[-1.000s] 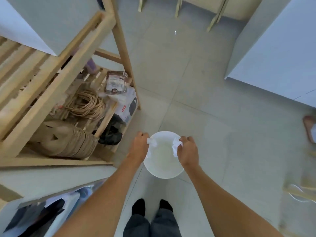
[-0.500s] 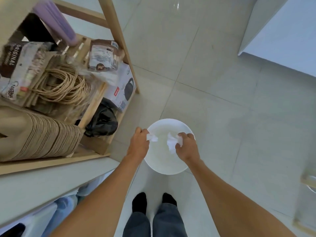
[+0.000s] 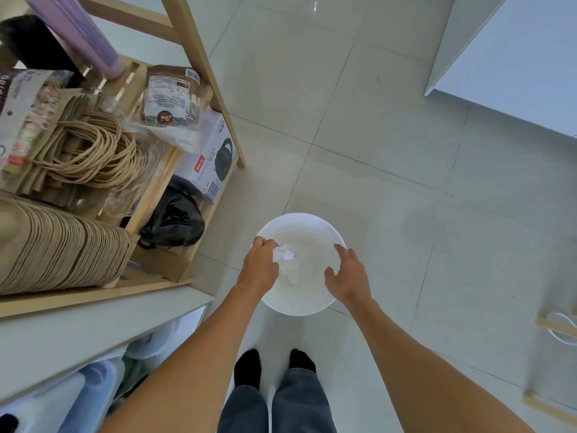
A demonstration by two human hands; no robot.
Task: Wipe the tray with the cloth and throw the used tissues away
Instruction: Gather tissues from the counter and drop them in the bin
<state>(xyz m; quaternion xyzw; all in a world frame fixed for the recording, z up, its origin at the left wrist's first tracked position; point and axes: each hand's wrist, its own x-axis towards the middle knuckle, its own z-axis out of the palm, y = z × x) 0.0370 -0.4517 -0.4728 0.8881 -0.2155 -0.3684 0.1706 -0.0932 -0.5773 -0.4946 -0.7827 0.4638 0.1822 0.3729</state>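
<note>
Both hands over the round white plastic bin [image 3: 299,304] on the tiled floor.
A crumpled white tissue [image 3: 283,254] is pinched by the left hand [image 3: 259,266]; the right hand [image 3: 347,277] is held open, fingers spread, empty.

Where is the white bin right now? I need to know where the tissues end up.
In the head view the white bin stands on the tiled floor at lower centre, under both hands, just ahead of the person's feet and right of the wooden shelf.
</note>
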